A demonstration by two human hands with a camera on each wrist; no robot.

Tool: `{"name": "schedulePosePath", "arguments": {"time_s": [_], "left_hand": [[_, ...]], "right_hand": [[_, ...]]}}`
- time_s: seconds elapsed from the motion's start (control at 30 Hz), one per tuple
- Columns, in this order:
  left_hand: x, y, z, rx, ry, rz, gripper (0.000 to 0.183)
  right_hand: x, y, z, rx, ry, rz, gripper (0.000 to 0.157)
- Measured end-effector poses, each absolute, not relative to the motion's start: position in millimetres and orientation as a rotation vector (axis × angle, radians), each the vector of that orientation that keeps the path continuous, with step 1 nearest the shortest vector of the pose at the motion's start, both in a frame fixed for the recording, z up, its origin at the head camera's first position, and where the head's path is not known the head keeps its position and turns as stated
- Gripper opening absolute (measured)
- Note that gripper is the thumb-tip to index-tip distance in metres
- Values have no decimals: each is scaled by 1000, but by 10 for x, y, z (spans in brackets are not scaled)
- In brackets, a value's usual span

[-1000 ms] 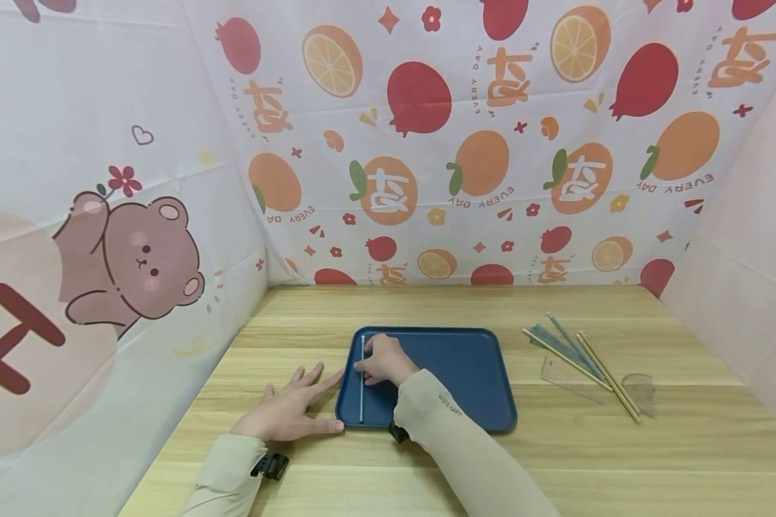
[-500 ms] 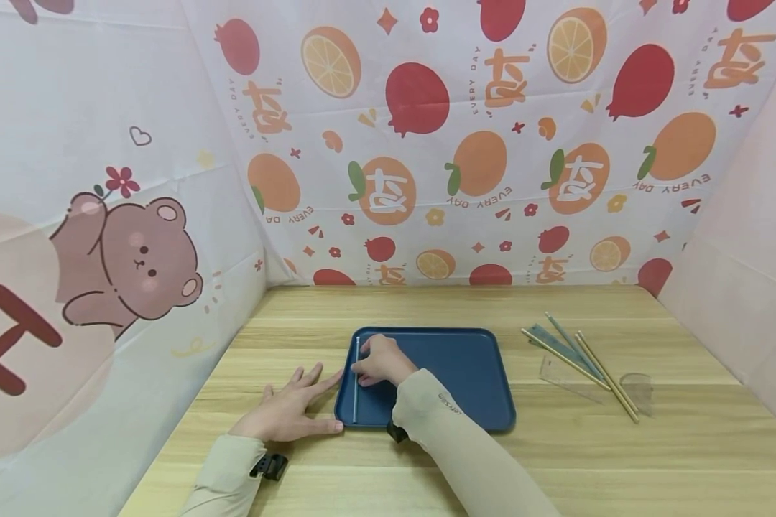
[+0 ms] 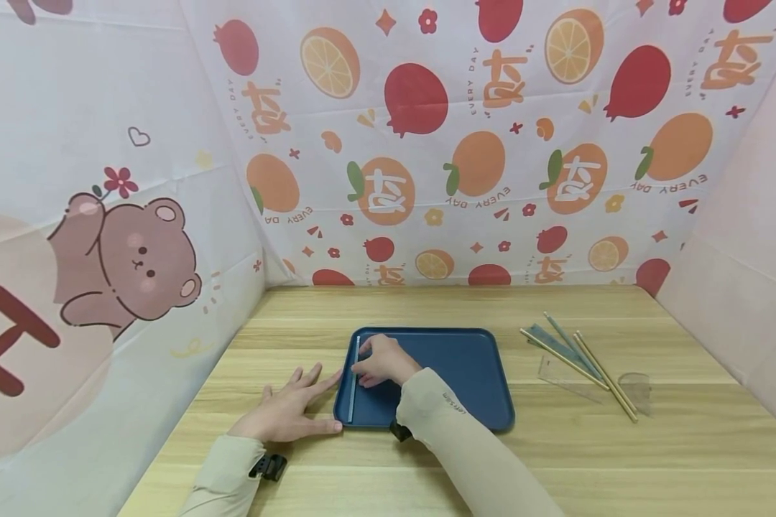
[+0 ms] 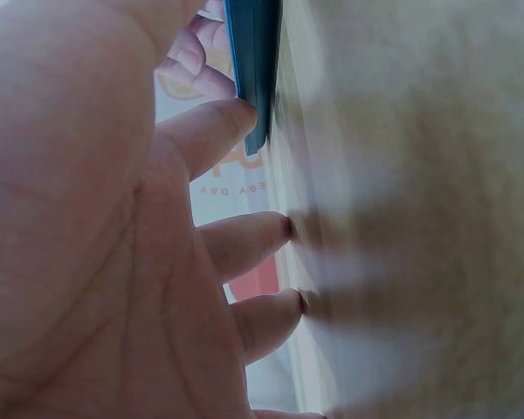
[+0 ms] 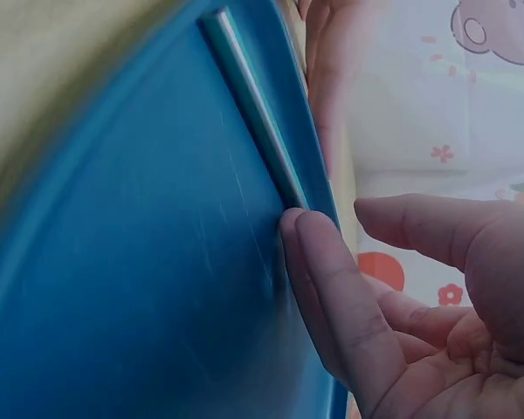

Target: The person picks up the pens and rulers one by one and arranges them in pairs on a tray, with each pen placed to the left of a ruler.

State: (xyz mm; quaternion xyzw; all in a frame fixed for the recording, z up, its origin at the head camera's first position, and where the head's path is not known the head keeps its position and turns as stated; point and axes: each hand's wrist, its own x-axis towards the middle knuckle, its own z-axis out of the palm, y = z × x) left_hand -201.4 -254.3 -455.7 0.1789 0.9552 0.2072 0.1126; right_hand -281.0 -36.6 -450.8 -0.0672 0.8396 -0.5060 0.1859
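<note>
Blue tray [image 3: 455,370]: our splayed left hand [image 3: 289,411] likely steadies it.
Pencil [image 5: 260,118]: our right hand [image 3: 388,361] touches, thumb [image 5: 419,229] clear, apparently aligning.

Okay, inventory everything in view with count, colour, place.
Table: 1, light wood, below
Tray: 1, blue, on table
Tray stick: 1, teal, inside tray
Loose sticks: 3, two gold, one teal, table right
Strip: 1, teal, among sticks
Triangle: 1, clear, near sticks
Rounded piece: 1, clear, near sticks
Printed cloth: count unclear, mostly white, around table
Sleeves: 2, beige, lower centre
Wrist devices: 2, black, at cuffs
Left hand: 1, bare, tray's left edge
Right hand: 1, bare, on tray stick
</note>
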Motion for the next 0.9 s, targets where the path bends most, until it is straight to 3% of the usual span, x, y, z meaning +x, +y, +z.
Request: {"name": "schedulePosePath", "arguments": {"time_s": [0.23,0.9], "left_hand": [[-2024,-2543,-4576,522,2811,597,97],[-2034,-2544,-4556,526,2813,596,97]], "right_hand": [[-2836,-185,-4485,-221,2370,-1427,36],[-2844,379,-4282,-369,2447,-1335,41]]}}
